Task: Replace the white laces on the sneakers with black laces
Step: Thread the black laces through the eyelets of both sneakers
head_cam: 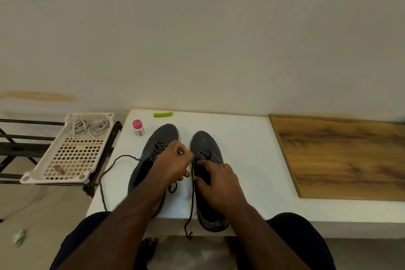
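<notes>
Two sneakers side by side on table (241, 138), toes far: left sneaker (151, 153), right sneaker (206, 144). Left hand (175, 164) over left sneaker; right hand (219, 184) on right sneaker. One lace (103, 182) trailing left of left sneaker; another lace (192, 199) between sneakers, hanging over near table edge. Small bottle (138, 127) far-left of left sneaker; clip (163, 114) beyond it at far edge. Board (341, 155) on right. Tray (72, 151) on rack (19, 147) left of table, laces coiled (88, 127) in far end.
</notes>
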The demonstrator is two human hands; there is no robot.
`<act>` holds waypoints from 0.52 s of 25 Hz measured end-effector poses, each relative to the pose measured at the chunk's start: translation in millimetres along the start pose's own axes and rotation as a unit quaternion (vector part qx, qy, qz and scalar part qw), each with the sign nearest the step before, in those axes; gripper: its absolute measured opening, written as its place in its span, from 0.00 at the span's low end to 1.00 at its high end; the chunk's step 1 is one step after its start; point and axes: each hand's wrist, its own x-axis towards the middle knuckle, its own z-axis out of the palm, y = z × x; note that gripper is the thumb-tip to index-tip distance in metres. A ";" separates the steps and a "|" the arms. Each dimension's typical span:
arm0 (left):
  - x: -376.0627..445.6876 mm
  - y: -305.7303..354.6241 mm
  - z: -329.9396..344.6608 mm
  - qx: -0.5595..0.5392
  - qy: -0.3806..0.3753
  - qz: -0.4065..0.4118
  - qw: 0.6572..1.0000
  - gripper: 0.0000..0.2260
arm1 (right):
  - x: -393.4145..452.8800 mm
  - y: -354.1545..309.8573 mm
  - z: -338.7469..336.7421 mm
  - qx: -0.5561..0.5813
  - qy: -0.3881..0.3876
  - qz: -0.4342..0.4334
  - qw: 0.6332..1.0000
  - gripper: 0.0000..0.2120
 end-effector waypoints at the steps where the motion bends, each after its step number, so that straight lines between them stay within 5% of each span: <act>1: -0.6 1.1 -0.9 0.005 -0.014 -0.007 1.000 0.09 | 1.0 0.2 -1.1 0.033 0.019 0.008 0.999 0.23; 5: -10.6 13.0 -8.0 -0.034 -0.135 -0.066 0.988 0.23 | 4.4 3.9 -8.3 0.039 0.040 -0.013 0.998 0.29; 7: -14.1 14.1 -13.6 -0.055 -0.170 -0.092 0.980 0.24 | 4.7 3.5 -9.9 -0.005 0.026 -0.029 0.999 0.24; 10: -9.2 5.5 -12.2 -0.124 -0.127 -0.141 0.974 0.18 | 4.3 2.6 -9.6 -0.038 0.002 -0.041 0.998 0.14; 13: -1.8 -4.5 3.6 -0.057 -0.078 -0.132 0.987 0.06 | 4.8 4.3 -9.7 0.007 0.015 -0.042 0.999 0.10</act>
